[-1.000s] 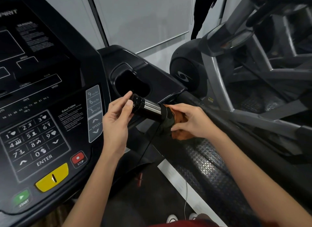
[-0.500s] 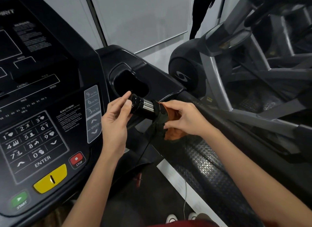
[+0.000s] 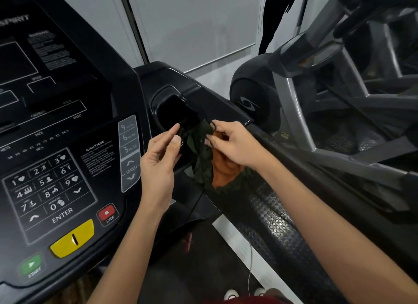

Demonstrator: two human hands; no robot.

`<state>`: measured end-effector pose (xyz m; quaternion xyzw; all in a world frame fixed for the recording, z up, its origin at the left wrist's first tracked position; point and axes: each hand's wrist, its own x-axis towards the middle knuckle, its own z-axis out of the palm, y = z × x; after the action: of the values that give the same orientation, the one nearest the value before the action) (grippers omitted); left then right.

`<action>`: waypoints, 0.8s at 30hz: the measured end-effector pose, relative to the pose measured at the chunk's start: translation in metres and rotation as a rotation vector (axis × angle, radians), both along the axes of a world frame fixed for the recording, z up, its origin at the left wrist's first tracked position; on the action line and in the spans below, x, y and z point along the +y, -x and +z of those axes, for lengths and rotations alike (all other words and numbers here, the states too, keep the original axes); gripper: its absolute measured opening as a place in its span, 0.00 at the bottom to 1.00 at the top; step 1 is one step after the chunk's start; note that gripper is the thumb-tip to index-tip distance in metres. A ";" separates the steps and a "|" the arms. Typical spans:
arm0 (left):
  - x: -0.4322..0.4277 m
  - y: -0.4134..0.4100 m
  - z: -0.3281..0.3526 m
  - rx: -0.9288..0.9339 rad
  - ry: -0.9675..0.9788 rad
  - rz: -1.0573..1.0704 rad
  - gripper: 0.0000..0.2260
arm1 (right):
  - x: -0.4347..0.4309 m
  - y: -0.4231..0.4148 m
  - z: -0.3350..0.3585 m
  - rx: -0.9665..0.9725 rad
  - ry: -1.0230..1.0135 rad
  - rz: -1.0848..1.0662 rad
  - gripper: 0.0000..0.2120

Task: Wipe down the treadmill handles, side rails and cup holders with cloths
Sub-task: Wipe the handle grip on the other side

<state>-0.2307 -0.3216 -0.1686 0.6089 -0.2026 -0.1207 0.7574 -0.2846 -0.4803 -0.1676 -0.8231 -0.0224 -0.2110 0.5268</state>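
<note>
My right hand (image 3: 235, 143) grips a bunched cloth, dark green (image 3: 201, 154) outside and orange (image 3: 226, 170) underneath, pressed over the short black treadmill handle (image 3: 183, 143). The cloth covers most of the handle, and only its black end shows. My left hand (image 3: 160, 159) pinches that end between thumb and fingers. The black cup holder (image 3: 174, 113) sits just above the handle, in the console's right wing. The black side rail (image 3: 316, 168) runs from behind my right hand toward the lower right.
The treadmill console with keypad (image 3: 43, 188), red STOP button (image 3: 106, 213), yellow key (image 3: 72, 238) and green START button (image 3: 31, 265) fills the left. An elliptical machine (image 3: 294, 95) stands to the right. Studded side tread (image 3: 278, 226) and belt lie below. A thin cord (image 3: 250, 265) hangs near my shoes.
My right hand has slid the cloth leftward along the handle, covering its silver band. My left hand keeps hold of the handle's end.
</note>
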 end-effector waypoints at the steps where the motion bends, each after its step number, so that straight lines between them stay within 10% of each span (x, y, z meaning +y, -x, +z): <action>1: 0.000 0.000 0.000 0.004 -0.001 0.000 0.12 | 0.002 -0.004 0.002 0.017 -0.084 0.008 0.09; 24: 0.003 -0.001 0.003 -0.016 -0.021 -0.026 0.11 | -0.035 -0.020 0.010 0.402 0.084 0.208 0.20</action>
<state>-0.2300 -0.3186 -0.1658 0.6150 -0.2153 -0.1279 0.7477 -0.2642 -0.5151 -0.1572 -0.8631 -0.0104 0.0139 0.5047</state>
